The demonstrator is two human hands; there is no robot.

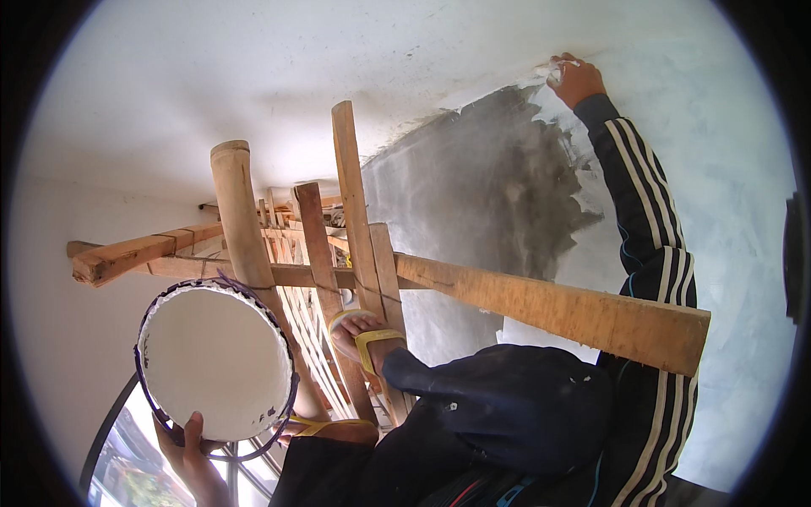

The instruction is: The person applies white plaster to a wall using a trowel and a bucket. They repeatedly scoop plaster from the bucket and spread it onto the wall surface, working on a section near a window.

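From here, the left hand (193,456) grips the round, dark-rimmed bucket (296,389) of white paste (215,355), well below and left of the raised right hand (581,80), whose grip I can't make out.

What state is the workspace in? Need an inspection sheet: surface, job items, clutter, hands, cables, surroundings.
Surface: wall coated white at right, ragged grey patch beside it.
Job items: bucket of white paste.
Clutter: crossing wooden beams, a round pole.
Hands: left hand grips the bucket's lower edge; right hand is raised to the wall's top edge with a white-smeared thing, kind unclear.
Cables: nothing seen.
Surroundings: white ceiling; window at lower left; yellow-strapped sandals on the feet.
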